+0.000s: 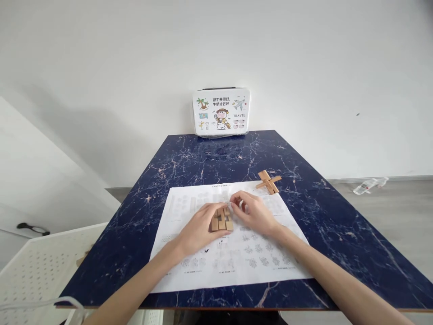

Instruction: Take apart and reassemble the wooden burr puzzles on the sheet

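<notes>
My left hand (pixel 202 227) curls around a small group of notched wooden puzzle pieces (pixel 222 220), lying side by side on a printed paper sheet (pixel 182 280). Its thumb lies along their near side and its fingers reach over their far side. Just to the right, my right hand (pixel 253 212) is bent with thumb and index fingertips close together beside the pieces. Whatever lies between those fingertips is too small to make out. Beyond this hand, a cross-shaped set of interlocked wooden pieces (pixel 269 182) rests at the sheet's far right corner.
The blue marble-patterned table (pixel 216 162) carries the sheet. A white case with cartoon prints (pixel 221 113) stands at its far edge against the wall. At lower left is a white perforated surface (pixel 37 266) with a white cable (pixel 43 303). A clear plastic item (pixel 369 185) lies on the floor at right.
</notes>
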The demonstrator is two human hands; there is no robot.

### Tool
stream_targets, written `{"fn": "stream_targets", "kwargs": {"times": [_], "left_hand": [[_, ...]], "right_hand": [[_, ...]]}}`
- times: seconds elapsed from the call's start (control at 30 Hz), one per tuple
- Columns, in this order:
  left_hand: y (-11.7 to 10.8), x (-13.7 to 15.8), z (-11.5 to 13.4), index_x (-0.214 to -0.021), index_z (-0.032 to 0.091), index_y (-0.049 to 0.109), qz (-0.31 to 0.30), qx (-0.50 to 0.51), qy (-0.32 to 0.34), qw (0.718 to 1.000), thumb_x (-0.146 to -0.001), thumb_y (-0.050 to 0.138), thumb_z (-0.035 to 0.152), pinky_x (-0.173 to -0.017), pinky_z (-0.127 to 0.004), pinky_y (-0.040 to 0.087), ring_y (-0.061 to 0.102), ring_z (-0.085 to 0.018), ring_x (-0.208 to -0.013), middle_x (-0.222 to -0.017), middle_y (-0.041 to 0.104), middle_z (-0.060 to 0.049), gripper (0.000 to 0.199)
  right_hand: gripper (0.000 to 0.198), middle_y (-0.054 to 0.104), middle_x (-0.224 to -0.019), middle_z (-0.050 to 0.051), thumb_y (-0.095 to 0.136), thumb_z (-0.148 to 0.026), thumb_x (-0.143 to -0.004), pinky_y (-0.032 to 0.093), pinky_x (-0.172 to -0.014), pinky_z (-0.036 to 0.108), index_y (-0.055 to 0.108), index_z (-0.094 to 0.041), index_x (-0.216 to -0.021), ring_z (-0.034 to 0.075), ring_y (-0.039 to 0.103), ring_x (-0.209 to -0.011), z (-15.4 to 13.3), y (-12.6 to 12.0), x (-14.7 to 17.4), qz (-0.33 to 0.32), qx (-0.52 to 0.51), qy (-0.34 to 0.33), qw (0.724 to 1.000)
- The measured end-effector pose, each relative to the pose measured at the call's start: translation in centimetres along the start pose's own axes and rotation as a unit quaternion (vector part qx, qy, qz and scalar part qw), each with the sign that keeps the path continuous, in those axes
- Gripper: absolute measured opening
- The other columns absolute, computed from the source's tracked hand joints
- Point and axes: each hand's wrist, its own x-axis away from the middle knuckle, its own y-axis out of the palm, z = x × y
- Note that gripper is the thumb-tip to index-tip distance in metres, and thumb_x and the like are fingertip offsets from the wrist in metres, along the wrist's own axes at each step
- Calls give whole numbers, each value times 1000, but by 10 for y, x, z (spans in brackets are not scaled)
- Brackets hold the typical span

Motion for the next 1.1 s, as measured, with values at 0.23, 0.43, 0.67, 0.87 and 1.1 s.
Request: {"fn": "stream_targets", "kwargs": {"times": [0.23, 0.43, 0.67, 0.87, 1.1], "left_hand": [[-3, 6, -7, -155, 29, 34, 11, -46, 5, 999, -81, 84, 59, -115, -60, 44, 45, -39, -144, -155, 46, -15, 94], [-13, 5, -15, -127, 24, 57, 14, -63, 15, 998, -75, 87, 63, -109, -59, 49, 49, -38, -132, -136, 53, -12, 71], [-33, 4, -10, -127, 29, 62, 4, 6, -15, 1000, -73, 90, 59, -105, -54, 50, 56, -34, -123, -129, 55, -9, 67], [-35, 3, -5, -143, 27, 51, -2, 172, -61, 983, -85, 83, 49, -94, -43, 54, 67, -25, -99, -110, 65, -6, 70], [-29, 1, -8, -153, 26, 47, -45, 291, -55, 954, -94, 74, 49, -100, -43, 53, 66, -27, -113, -130, 63, -12, 68]], "right_hand": [[17, 69, -107, 7, 63, -30, -99, 56, -79, 37, 61, -24, -115, 21, 67, -92, -2, -3, 0, -37, 1, -50, 998], [75, 59, -134, 14, 91, -48, -75, 52, -105, 52, 56, -24, -137, 33, 58, -125, 6, -6, 1, -95, 31, -134, 986], [59, 64, -125, 11, 91, -40, -76, 56, -96, 46, 61, -23, -124, 28, 64, -112, 3, -9, -2, -89, -7, -106, 990], [58, 67, -119, 8, 80, -30, -87, 59, -81, 38, 53, -25, -137, 20, 66, -90, -7, -11, -3, -32, -64, -58, 996], [61, 69, -116, 7, 70, -27, -94, 61, -73, 35, 43, -28, -149, 17, 68, -79, -8, 2, 6, -37, -77, -42, 995]]}}
